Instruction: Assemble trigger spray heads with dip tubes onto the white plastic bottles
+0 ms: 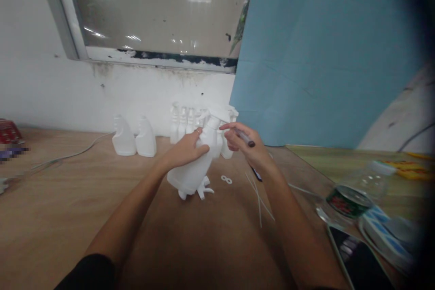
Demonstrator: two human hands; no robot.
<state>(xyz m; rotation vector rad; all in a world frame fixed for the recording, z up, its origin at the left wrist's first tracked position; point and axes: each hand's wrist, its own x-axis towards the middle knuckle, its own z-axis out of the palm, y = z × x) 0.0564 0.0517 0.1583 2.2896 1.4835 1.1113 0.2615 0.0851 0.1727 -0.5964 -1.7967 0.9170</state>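
Observation:
My left hand (185, 148) is wrapped round a white plastic spray bottle (193, 170), which it holds tilted above the table. A white trigger head shows at the bottle's top, blurred against the bottles behind. A pen with a dark end (244, 137) is gripped in my right hand (249, 145), whose index finger reaches to the bottle's neck; whether it touches cannot be told. Under the bottle lie loose white trigger heads (204, 188), partly covered by it. Two small white rings (226, 179) and thin white tubes (260, 201) lie nearer my right forearm.
Two headless white bottles (124, 138) stand by the wall at left. Several white spray bottles (182, 122) line the wall behind my hands. At right are a clear drink bottle (350, 199), a phone (360, 258) and a power strip (387, 233). A cable (74, 155) crosses the left side.

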